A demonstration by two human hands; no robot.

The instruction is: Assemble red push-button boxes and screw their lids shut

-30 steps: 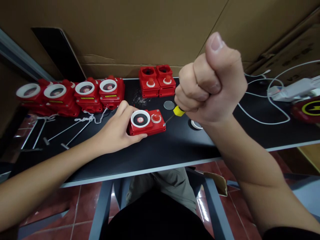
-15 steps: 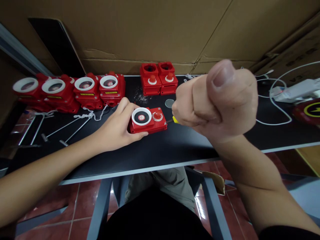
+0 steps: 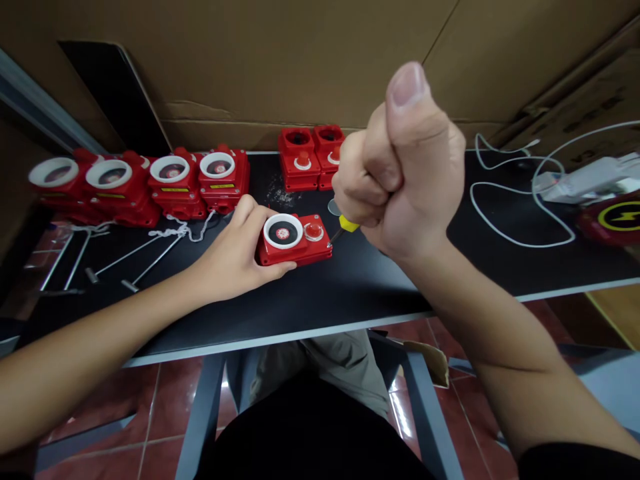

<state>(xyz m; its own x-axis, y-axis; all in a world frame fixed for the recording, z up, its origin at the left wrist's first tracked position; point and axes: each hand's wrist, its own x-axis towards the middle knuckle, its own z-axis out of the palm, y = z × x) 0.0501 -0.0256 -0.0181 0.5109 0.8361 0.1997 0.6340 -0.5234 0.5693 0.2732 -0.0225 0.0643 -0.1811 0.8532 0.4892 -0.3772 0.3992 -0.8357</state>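
A red box (image 3: pixel 315 248) with a white ring, a dark round window and a red button lies on the black table, likely a fire alarm call point. Around its left end my left hand (image 3: pixel 243 243) is closed, thumb along the near edge. My right hand (image 3: pixel 400 160) makes a fist, thumb up, round a screwdriver (image 3: pixel 349 225); only part of its yellow handle and its dark shaft show. The shaft's tip meets the corner screw at the box's right end. A clear round disc (image 3: pixel 333 207) lies behind the screwdriver, partly hidden by the right hand.
Several similar red boxes with white rings (image 3: pixel 170 169) line the back left. Two more red boxes (image 3: pixel 302 163) without rings stand at the back centre. Small metal hammers (image 3: pixel 155 263) on white cords lie left. A white cable (image 3: pixel 525 241) loops at the right; cardboard (image 3: pixel 280 60) stands behind.
My right fist has swung to the left and its thumb now points upward, showing more of the yellow screwdriver handle. My left hand and the red box have hardly moved.
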